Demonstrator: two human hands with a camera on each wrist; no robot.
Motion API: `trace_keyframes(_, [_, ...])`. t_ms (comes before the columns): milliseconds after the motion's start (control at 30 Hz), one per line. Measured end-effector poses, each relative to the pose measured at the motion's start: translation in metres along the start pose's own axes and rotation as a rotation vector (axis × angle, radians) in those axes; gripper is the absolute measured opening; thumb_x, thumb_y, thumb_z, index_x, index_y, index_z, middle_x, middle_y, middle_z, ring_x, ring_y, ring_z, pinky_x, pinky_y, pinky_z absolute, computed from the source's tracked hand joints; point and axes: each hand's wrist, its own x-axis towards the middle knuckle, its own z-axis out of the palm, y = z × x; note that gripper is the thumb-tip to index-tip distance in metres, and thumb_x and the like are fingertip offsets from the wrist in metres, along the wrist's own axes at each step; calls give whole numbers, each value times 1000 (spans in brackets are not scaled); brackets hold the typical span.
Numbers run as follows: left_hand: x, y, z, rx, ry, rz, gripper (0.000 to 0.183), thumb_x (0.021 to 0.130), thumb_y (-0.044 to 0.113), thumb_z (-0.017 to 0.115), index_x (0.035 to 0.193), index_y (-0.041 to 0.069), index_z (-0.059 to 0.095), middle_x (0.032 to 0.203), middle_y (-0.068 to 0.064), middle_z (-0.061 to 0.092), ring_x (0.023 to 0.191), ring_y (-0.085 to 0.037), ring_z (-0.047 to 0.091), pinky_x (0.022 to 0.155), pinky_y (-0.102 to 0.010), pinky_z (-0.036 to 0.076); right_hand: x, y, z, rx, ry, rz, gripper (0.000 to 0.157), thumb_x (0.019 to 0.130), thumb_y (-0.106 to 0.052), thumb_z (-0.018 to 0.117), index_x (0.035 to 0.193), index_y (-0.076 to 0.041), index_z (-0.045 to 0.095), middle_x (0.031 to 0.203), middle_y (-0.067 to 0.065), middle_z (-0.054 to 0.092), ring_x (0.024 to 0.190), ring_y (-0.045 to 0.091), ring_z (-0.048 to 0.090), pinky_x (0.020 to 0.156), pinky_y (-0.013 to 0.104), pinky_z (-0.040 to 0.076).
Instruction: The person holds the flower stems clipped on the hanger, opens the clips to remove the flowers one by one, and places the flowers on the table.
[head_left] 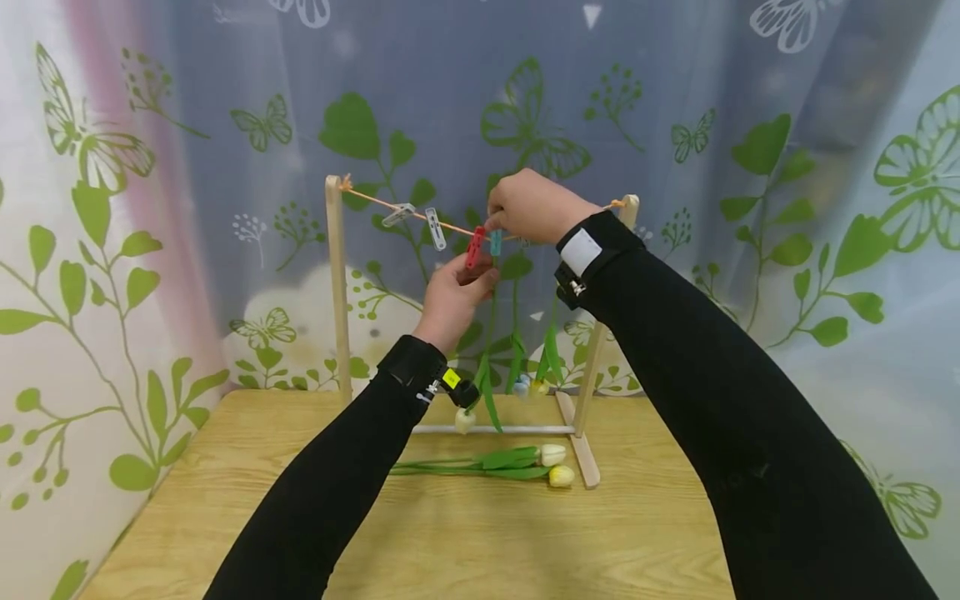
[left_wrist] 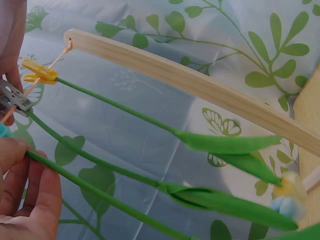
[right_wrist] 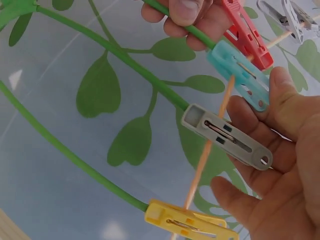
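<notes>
Tulip stem, long, green and plastic-looking (right_wrist: 125, 57), runs up to the thin orange string (right_wrist: 210, 145) stretched across the top of the light wooden rack (head_left: 335, 283), and everything else sits around that string. The left hand (head_left: 453, 296) is just below the string, fingers pinched on the stem close to its cut end, right by the red plastic peg (head_left: 476, 247). The right hand (head_left: 528, 207) is up at the string itself, fingertips by the turquoise plastic peg (head_left: 496, 242); whether it truly grips that peg or only steadies it I cannot tell. Further along the string towards the right post hang a grey peg (right_wrist: 227, 136) and a yellow peg (right_wrist: 192, 222), each clamped on its own green stem. Two pale pegs (unused, it seems) (head_left: 416, 221) sit on the string towards the left post.

Below the string, on the wooden bench (head_left: 465, 542), two more artificial tulips with cream heads (head_left: 517, 465) lie flat beside the rack's foot.

The stem looks light, springy and rather slick, so it would likely slip in a loose pinch; holding near the top end, just under the peg's mouth, seems best.
</notes>
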Motion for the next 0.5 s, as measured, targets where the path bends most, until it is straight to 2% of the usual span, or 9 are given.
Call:
trace_keyframes(300, [0, -1, 2, -35, -15, -22, 35, 102, 17, 69, 133, 1, 66, 134, -22, 65, 118, -29, 66, 102, -39, 59, -1, 1, 8, 16, 98, 6, 21, 107, -19, 60, 106, -9, 78, 106, 7, 76, 80, 19, 72, 70, 32, 60])
trace_keyframes(500, [0, -4, 1, -55, -27, -40, 38, 102, 17, 69, 136, 2, 64, 136, -23, 64, 123, -31, 64, 105, -40, 58, -3, 0, 9, 28, 157, 11, 20, 105, -18, 63, 103, -9, 81, 103, 7, 79, 71, 19, 69, 62, 29, 53])
